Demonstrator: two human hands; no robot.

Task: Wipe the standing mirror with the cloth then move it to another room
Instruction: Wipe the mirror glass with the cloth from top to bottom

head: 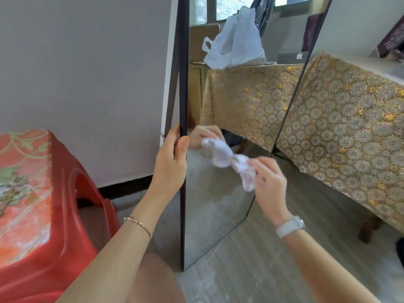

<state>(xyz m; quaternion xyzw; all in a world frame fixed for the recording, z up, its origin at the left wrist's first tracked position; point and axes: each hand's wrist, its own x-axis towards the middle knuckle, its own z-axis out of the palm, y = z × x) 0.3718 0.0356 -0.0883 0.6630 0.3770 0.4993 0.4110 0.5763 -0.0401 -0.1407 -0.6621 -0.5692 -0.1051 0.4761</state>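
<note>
Mirror (209, 204) stands upright on the floor (251, 270), black-framed, seen at a steep angle, its left edge toward the camera. Left hand (172, 162) wraps that left frame edge at mid-height, fingers behind, thumb lying on the front of the frame. Right hand (270, 182) pinches a crumpled white cloth (244, 170) between closed fingers, cloth pressed to the glass just left of the hand, its reflection touching it. Cloth sits between the two hands, nearer the right. Bracelet on left wrist, pale band on right wrist. Red plastic stool (43, 193) stands left of the mirror, near the wall. Table (349, 127) with gold patterned cover stands right, beside the mirror's far edge.
</note>
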